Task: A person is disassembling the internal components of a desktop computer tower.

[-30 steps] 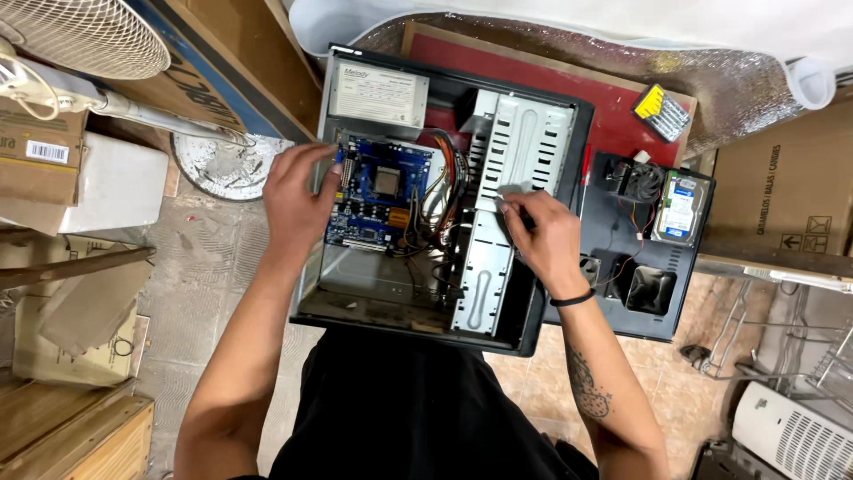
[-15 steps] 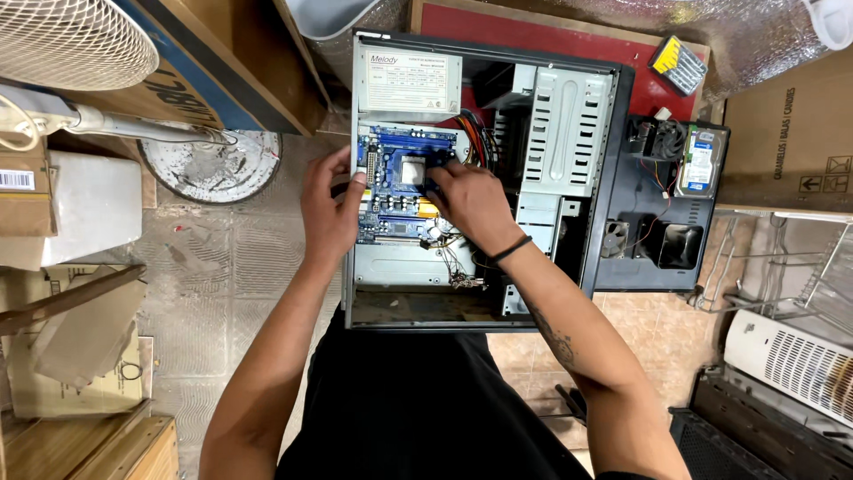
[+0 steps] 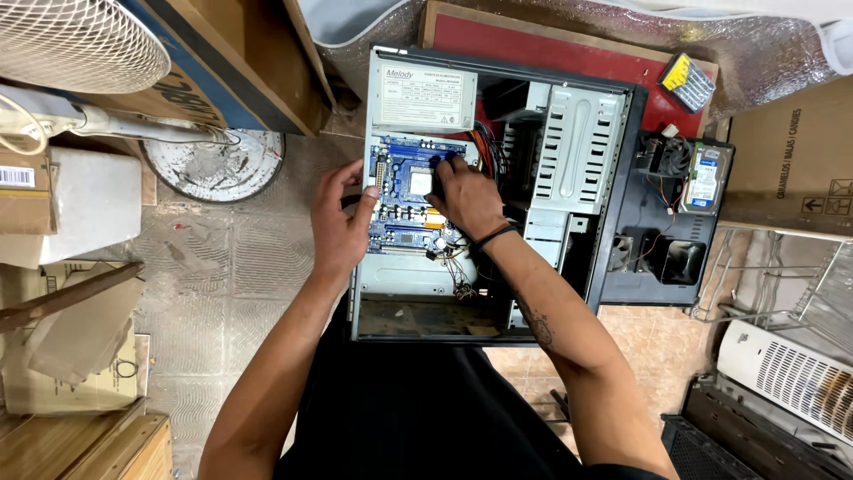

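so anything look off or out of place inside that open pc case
Loose wires spill untidily below the blue motherboard in the open case. A hard drive lies outside, on the removed side panel. No damage visible.

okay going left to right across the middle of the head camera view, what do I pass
White foam block → round white fan base → left hand on the edge of the open grey computer case → blue motherboard → right hand → blue-labelled hard drive → brown cardboard box.

Both forearms reach toward 12 o'clock. Left hand (image 3: 342, 224) palm-in, fingers curled, thumb toward 3. Right hand (image 3: 466, 197) palm-down, fingers bent; wristband on wrist.
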